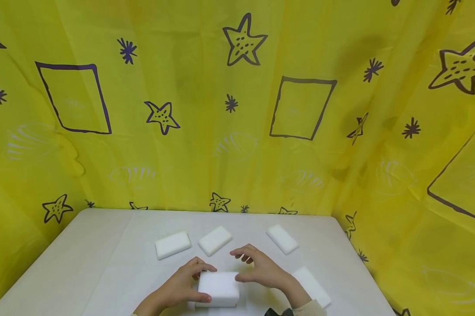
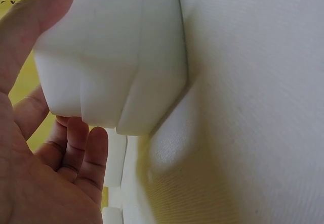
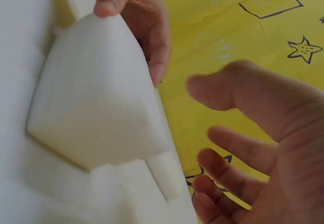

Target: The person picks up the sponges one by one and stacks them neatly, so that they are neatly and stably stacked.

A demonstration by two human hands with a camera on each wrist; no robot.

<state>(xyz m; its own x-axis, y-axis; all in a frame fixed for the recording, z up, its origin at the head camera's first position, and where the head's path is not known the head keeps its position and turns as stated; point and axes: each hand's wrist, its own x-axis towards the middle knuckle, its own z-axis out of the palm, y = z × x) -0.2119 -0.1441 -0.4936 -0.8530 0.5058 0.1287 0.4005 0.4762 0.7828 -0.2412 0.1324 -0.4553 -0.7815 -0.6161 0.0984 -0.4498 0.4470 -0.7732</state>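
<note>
A stack of white foam sponges [image 1: 220,287] rests near the front of the table, its layers showing as thin steps in the left wrist view. My left hand [image 1: 182,283] grips the stack from the left, thumb on the near side and fingers at the far side. Just off the stack's right edge is my right hand [image 1: 262,268], fingers spread and relaxed. The right wrist view shows a gap between that hand [image 3: 268,138] and the stack [image 3: 96,92], so it holds nothing.
Several loose white sponges lie about: one at back left [image 1: 173,245], another beside it [image 1: 215,240], one at back right [image 1: 282,239] and one by my right forearm [image 1: 312,287]. A yellow patterned curtain [image 1: 198,166] hangs behind the pale table [image 1: 115,263].
</note>
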